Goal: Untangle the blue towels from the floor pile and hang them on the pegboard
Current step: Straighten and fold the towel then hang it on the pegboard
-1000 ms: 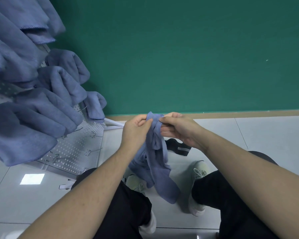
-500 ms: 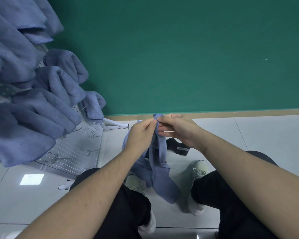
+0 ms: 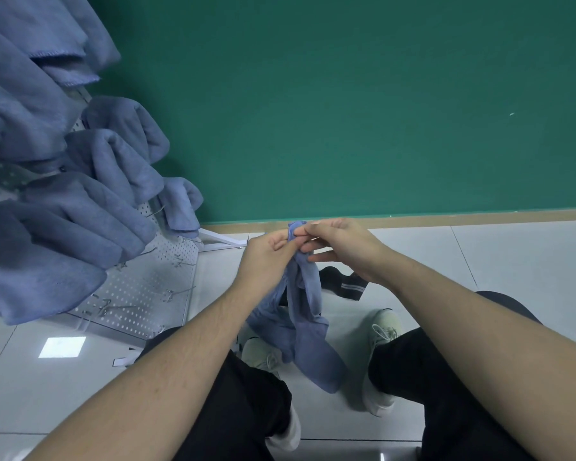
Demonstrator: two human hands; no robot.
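Head view: left hand [image 3: 266, 257] and right hand [image 3: 340, 247] both pinch the blue towel [image 3: 308, 327] at its top; it hangs lengthwise below the grip.

Blue towel [image 3: 308, 314] hangs twisted, top corner pinched; more towels [image 3: 80, 207] draped on pegboard [image 3: 147, 294].

Green wall [image 3: 346, 104] meets glossy pale tiled floor [image 3: 512, 261].

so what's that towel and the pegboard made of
Towel: soft blue fleecy cloth, likely microfibre; it has a matte nap and hangs limp from both hands.
Pegboard: looks like white-painted sheet metal; rigid, evenly perforated, with a slight sheen and thin wire hooks.
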